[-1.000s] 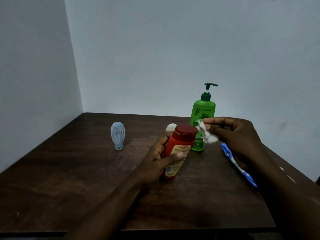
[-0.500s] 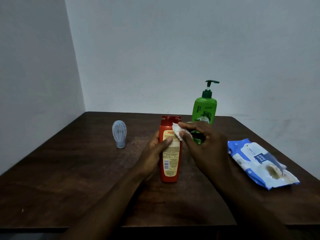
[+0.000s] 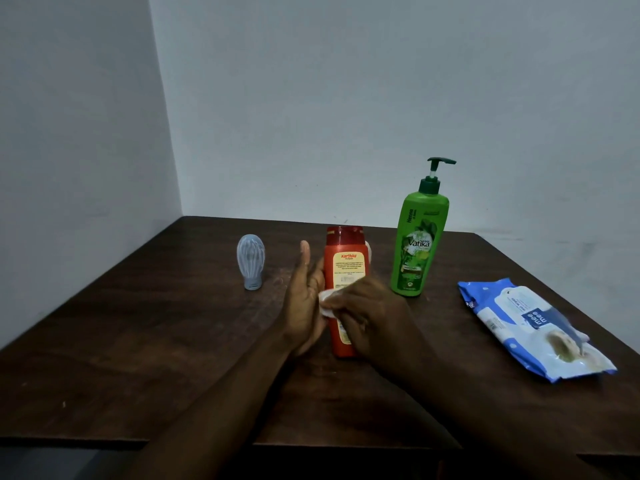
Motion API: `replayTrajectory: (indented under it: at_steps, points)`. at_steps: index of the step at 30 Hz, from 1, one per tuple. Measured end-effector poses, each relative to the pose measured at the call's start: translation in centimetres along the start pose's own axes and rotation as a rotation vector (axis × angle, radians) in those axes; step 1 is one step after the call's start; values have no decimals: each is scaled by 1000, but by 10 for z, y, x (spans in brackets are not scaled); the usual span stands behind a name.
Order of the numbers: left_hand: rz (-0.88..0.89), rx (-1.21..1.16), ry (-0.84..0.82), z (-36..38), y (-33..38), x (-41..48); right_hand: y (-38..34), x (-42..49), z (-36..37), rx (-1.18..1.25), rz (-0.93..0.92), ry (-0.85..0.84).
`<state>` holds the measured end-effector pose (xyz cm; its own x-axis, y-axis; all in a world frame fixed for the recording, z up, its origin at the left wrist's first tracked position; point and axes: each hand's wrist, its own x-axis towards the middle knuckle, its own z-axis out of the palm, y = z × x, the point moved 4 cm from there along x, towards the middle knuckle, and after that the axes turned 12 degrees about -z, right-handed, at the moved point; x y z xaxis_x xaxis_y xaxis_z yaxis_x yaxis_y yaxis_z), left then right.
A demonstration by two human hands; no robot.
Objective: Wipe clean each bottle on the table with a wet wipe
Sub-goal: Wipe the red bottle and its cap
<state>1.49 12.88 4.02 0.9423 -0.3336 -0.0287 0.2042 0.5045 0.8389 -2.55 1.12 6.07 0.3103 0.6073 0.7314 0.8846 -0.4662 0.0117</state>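
A red shampoo bottle (image 3: pixel 346 261) with a yellow label stands upright in the middle of the dark wooden table (image 3: pixel 173 341). My left hand (image 3: pixel 303 303) holds it from the left side, thumb pointing straight up and fingers reaching out of sight behind it. My right hand (image 3: pixel 367 317) pinches a crumpled white wet wipe (image 3: pixel 325 304) and presses it against the bottle's lower front. A green pump bottle (image 3: pixel 417 244) stands to the right, behind my right hand. A small pale blue bottle (image 3: pixel 251 261) stands to the left.
A blue and white pack of wet wipes (image 3: pixel 530 323) lies at the right side of the table. Something small and white (image 3: pixel 369 251) peeks out behind the red bottle. Grey walls meet in the corner behind the table.
My right hand has carried the wipe down the red bottle's front, from near the cap to the lower label. My left thumb has come off the label and now points up.
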Motion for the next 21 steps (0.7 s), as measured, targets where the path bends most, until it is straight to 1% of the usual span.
replayTrajectory:
  at_steps: [4,8,10,13,15,18,21]
  points:
    - [-23,42,-14,-1,-3,2,-7,-27,6,101,-19,-59]
    - [-15,146,2,-4,-8,6,-3,-48,5,206,30,-158]
    - [-10,201,33,-3,-9,6,-1,-52,1,208,83,-119]
    - [0,240,42,-4,-8,4,3,-50,-7,218,240,0]
    - [16,300,62,-5,-6,3,11,-49,-11,264,411,94]
    - [31,412,80,-4,1,2,25,-47,-10,399,672,211]
    - [47,472,119,-11,11,2,30,-42,-1,493,805,261]
